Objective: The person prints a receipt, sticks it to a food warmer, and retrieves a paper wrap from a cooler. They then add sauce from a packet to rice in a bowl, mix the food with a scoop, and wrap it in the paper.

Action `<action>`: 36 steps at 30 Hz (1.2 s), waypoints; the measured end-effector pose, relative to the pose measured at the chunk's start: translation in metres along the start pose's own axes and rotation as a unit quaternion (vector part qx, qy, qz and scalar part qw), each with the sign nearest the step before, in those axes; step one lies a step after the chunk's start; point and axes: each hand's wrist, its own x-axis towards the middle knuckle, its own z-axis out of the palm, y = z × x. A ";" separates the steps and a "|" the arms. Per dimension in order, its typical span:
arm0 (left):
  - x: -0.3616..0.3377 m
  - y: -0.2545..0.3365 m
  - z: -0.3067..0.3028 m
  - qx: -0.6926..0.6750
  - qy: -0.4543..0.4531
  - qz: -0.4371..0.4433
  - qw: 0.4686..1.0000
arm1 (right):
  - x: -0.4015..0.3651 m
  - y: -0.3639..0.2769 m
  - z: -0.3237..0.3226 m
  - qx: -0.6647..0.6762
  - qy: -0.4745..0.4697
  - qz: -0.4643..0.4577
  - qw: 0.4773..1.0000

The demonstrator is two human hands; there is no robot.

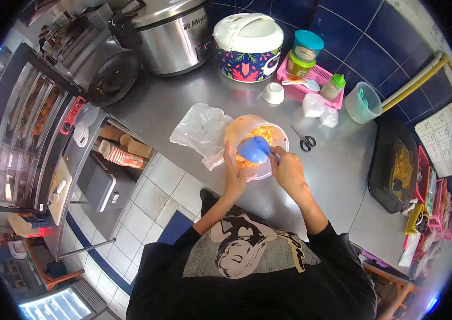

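Note:
A pale pink plastic tub [284,143] stands on the steel counter, holding yellow-orange food pieces [262,131]. My left hand [234,173] is wrapped round the tub's near left side, fingers against its wall. In my right hand [288,169], closed round the handle, is a blue plastic scoop [253,150]. Its rounded head is inside the tub, over the food, and covers part of it. Left of the tub lies a crumpled clear plastic bag [199,133]. To the right is a pair of black-handled scissors [306,142].
Behind stand a steel cooker [172,40], a flowered rice cooker [248,50], a small white bowl [274,94] and a pink basket [319,74] with jars. At right are a green tub [363,104] and a black pan [380,165] with food. A glass display case [18,133] is left.

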 end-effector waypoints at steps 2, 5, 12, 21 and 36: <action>-0.003 0.000 0.001 0.044 0.016 -0.005 0.999 | 0.007 0.003 0.006 -0.016 0.023 0.019 0.999; 0.001 -0.004 0.000 -0.102 0.033 -0.072 0.992 | 0.011 0.008 0.025 -0.080 0.021 0.037 0.996; 0.001 -0.002 -0.001 -0.067 0.023 -0.034 0.997 | 0.017 0.003 0.006 -0.003 0.029 -0.004 1.000; 0.000 0.011 0.001 -0.102 0.048 -0.078 0.991 | 0.029 0.004 0.016 0.002 0.043 0.015 0.999; -0.008 0.006 0.001 -0.099 0.064 -0.068 0.991 | 0.014 -0.009 -0.010 0.123 -0.007 0.080 0.989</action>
